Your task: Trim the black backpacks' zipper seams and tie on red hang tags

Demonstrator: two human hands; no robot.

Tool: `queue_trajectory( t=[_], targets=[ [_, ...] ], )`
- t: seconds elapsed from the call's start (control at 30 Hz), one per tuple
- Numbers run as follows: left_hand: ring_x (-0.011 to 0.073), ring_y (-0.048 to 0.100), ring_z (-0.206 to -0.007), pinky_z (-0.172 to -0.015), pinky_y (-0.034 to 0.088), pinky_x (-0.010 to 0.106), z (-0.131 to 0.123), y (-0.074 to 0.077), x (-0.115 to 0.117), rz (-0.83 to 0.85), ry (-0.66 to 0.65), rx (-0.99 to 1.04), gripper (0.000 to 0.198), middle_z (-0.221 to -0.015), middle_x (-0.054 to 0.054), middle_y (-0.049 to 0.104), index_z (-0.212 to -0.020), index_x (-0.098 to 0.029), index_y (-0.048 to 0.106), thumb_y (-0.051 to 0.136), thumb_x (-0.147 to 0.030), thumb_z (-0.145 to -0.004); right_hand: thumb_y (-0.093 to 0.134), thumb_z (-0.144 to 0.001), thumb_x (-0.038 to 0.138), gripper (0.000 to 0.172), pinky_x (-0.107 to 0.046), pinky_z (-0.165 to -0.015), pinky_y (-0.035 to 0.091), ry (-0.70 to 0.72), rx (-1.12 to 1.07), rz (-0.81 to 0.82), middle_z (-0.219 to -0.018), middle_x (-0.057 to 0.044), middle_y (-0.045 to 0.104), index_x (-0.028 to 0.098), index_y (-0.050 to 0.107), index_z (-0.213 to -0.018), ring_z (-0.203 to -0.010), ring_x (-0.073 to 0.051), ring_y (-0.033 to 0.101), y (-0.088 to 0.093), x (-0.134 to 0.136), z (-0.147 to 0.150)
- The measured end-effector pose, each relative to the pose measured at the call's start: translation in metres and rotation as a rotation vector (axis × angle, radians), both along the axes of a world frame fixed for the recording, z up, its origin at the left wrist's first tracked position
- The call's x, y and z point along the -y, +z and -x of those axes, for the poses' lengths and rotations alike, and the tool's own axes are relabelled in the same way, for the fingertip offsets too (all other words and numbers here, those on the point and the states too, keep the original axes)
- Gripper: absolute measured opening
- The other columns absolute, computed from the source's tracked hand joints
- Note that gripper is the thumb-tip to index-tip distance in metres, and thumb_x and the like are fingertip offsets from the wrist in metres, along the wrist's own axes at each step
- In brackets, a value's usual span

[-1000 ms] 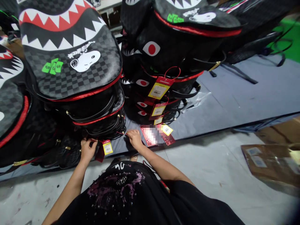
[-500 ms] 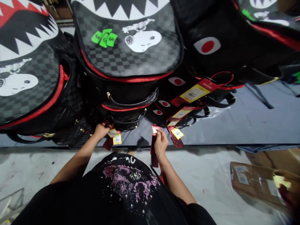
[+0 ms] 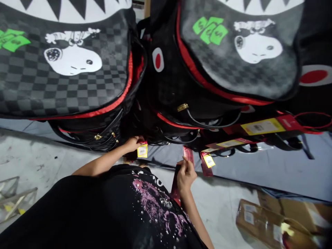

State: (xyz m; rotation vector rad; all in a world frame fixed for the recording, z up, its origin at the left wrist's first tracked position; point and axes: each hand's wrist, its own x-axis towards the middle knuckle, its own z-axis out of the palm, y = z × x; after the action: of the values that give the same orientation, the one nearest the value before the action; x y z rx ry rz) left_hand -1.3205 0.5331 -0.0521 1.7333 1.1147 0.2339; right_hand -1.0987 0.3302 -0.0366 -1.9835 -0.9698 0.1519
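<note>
At the table's near edge, my left hand (image 3: 133,143) is closed at the upper end of a red hang tag (image 3: 142,151) with a yellow-bordered white label. Its fingertips are partly lost against the dark bags. My right hand (image 3: 186,173) pinches red hang tags (image 3: 188,154); a dark red length of them hangs below the fingers, and their number is hidden. Above both hands lies a black backpack (image 3: 259,79) with a checkered front, red piping and a white cartoon dog head, on top of other bags. A similar backpack (image 3: 77,93) rests to its left.
More labelled tags (image 3: 209,160) hang from bags right of my right hand. A grey-blue cloth (image 3: 280,169) covers the table. On the floor at lower right stands a cardboard box (image 3: 259,221); a light-coloured frame (image 3: 15,200) is at lower left.
The view has swung left and closer, so the bags appear larger and further right. Both hands stay at the tags; fewer labels show beside my left hand.
</note>
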Motion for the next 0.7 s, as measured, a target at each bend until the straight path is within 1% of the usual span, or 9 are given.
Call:
queue_trajectory(
  t=[0.07, 0.13, 0.23, 0.33, 0.47, 0.53, 0.6, 0.7],
  targets=[
    [0.0156, 0.068, -0.085, -0.076, 0.051, 0.023, 0.005, -0.001, -0.003, -0.017, 0.026, 0.014, 0.024, -0.093, 0.001, 0.074, -0.094, -0.019, 0.071, 0.061, -0.009, -0.075, 0.045, -0.093, 0.034, 0.032, -0.031, -0.068, 0.050, 0.079, 0.014, 0.036, -0.076, -0.006, 0.069, 0.015, 0.066, -0.107, -0.066, -0.017, 0.062, -0.003, -0.002, 0.010],
    [0.0166, 0.068, -0.091, -0.082, 0.052, 0.024, 0.010, -0.001, -0.011, -0.042, 0.061, 0.031, 0.029, -0.096, 0.002, 0.074, -0.097, -0.018, 0.071, 0.057, -0.004, -0.076, 0.044, -0.093, 0.031, 0.032, -0.033, -0.074, 0.051, 0.145, 0.040, 0.073, -0.078, -0.007, 0.071, 0.015, 0.067, -0.107, -0.072, -0.019, 0.065, -0.002, -0.006, 0.018],
    [0.0182, 0.067, -0.097, -0.088, 0.052, 0.028, 0.021, 0.000, -0.024, -0.079, 0.101, 0.056, 0.033, -0.100, 0.004, 0.074, -0.101, -0.017, 0.070, 0.054, -0.001, -0.076, 0.045, -0.093, 0.031, 0.031, -0.036, -0.079, 0.052, 0.180, 0.065, 0.116, -0.080, -0.007, 0.072, 0.015, 0.067, -0.107, -0.077, -0.020, 0.067, 0.003, -0.015, 0.029],
    [0.0187, 0.069, -0.092, -0.084, 0.054, 0.030, 0.030, -0.001, -0.028, -0.091, 0.105, 0.068, 0.031, -0.099, 0.005, 0.075, -0.102, -0.016, 0.070, 0.057, -0.003, -0.076, 0.045, -0.094, 0.031, 0.030, -0.035, -0.079, 0.053, 0.179, 0.095, 0.119, -0.080, -0.007, 0.073, 0.015, 0.067, -0.107, -0.078, -0.020, 0.068, 0.007, -0.023, 0.037],
    [0.0159, 0.070, -0.081, -0.072, 0.055, 0.024, 0.033, -0.005, -0.016, -0.085, 0.056, 0.080, 0.026, -0.093, 0.003, 0.076, -0.099, -0.015, 0.071, 0.062, -0.005, -0.077, 0.045, -0.096, 0.032, 0.029, -0.035, -0.081, 0.053, 0.206, 0.154, 0.101, -0.084, -0.008, 0.074, 0.016, 0.068, -0.103, -0.082, -0.020, 0.069, 0.009, -0.030, 0.046],
    [0.0154, 0.070, -0.077, -0.069, 0.055, 0.023, 0.036, -0.005, -0.010, -0.101, 0.039, 0.070, 0.026, -0.089, 0.002, 0.076, -0.098, -0.016, 0.072, 0.064, -0.005, -0.075, 0.045, -0.097, 0.032, 0.028, -0.035, -0.083, 0.052, 0.217, 0.167, 0.100, -0.089, -0.009, 0.075, 0.016, 0.068, -0.101, -0.085, -0.021, 0.069, 0.009, -0.033, 0.051],
    [0.0159, 0.071, -0.080, -0.074, 0.056, 0.025, 0.042, -0.002, -0.010, -0.145, 0.060, 0.042, 0.031, -0.092, 0.002, 0.076, -0.102, -0.018, 0.072, 0.060, -0.002, -0.077, 0.046, -0.097, 0.032, 0.028, -0.036, -0.084, 0.051, 0.226, 0.176, 0.099, -0.092, -0.010, 0.075, 0.017, 0.069, -0.100, -0.087, -0.021, 0.069, 0.009, -0.035, 0.055],
    [0.0179, 0.069, -0.099, -0.092, 0.053, 0.030, 0.049, 0.007, -0.019, -0.242, 0.130, -0.007, 0.042, -0.113, 0.006, 0.073, -0.117, -0.018, 0.067, 0.049, 0.000, -0.084, 0.047, -0.097, 0.033, 0.027, -0.036, -0.083, 0.051, 0.237, 0.182, 0.101, -0.093, -0.009, 0.074, 0.018, 0.069, -0.099, -0.087, -0.021, 0.068, 0.006, -0.036, 0.061]
  ],
)
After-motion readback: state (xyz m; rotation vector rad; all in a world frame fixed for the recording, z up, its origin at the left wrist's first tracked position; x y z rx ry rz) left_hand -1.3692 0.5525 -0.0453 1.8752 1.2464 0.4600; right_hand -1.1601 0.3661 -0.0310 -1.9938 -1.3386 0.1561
